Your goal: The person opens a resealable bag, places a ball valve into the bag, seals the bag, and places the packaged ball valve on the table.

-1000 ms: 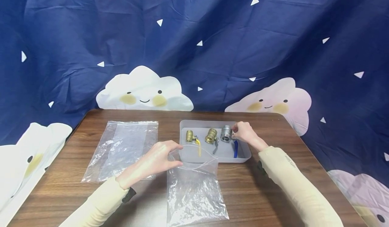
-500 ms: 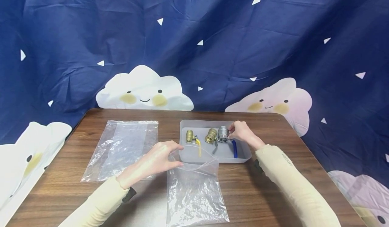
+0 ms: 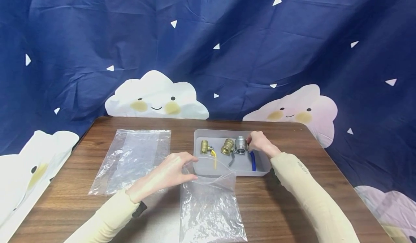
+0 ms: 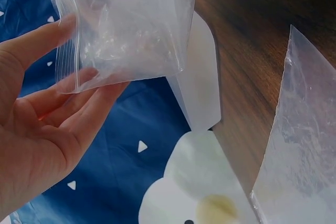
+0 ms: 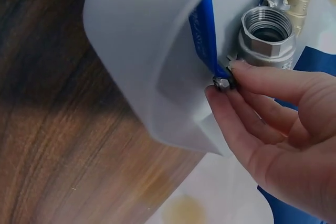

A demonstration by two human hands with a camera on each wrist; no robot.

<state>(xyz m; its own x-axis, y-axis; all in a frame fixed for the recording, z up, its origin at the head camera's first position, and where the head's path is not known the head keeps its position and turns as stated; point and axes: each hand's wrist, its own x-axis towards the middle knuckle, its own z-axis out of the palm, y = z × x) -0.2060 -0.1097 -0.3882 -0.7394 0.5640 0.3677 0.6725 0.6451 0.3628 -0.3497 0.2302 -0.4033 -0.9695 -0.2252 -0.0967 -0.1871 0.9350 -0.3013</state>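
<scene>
In the head view my right hand reaches into a grey tray and pinches a silver ball valve by the nut at the base of its blue lever. That valve's threaded end faces the right wrist camera. To its left in the tray lie a brass ball valve with a grey lever and a smaller brass ball valve with a yellow lever. My left hand, thumb and fingers spread apart, touches the gaping mouth of a clear zip bag. Its fingertips show through the plastic.
A second clear zip bag lies flat on the wooden table, left of the tray. Behind the table hangs a dark blue cloth printed with clouds and white triangles.
My right hand has shifted the silver ball valve slightly left within the tray, nearer the grey-levered brass valve. My left hand and the zip bag have stayed in place.
</scene>
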